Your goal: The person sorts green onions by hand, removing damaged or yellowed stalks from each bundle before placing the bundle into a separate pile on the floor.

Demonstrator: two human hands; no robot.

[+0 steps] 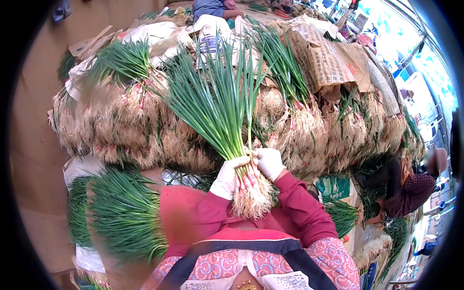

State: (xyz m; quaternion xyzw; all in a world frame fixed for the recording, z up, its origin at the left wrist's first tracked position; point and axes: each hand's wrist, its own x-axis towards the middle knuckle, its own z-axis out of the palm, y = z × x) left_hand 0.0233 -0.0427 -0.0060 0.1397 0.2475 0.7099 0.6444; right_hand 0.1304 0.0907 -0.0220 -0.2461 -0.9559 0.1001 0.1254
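Observation:
A large bunch of spring onions [217,116] stands fanned out before me, its green leaves pointing away and its pink bulbs and pale roots toward my lap. In a white glove, my left hand [225,178] is closed around the stalks just above the bulbs. My right hand [268,162], also in a white glove, is closed at the right side of the bunch, its fingers pinching stalks there. The fingertips are partly hidden, so how many stalks it grips I cannot make out.
Ahead lies a long heap of spring onions [111,123], roots facing me, partly covered by paper sacks [321,60]. More green bunches [125,212] lie at my left, and another bunch [342,216] at my right. A person [411,188] sits at the far right.

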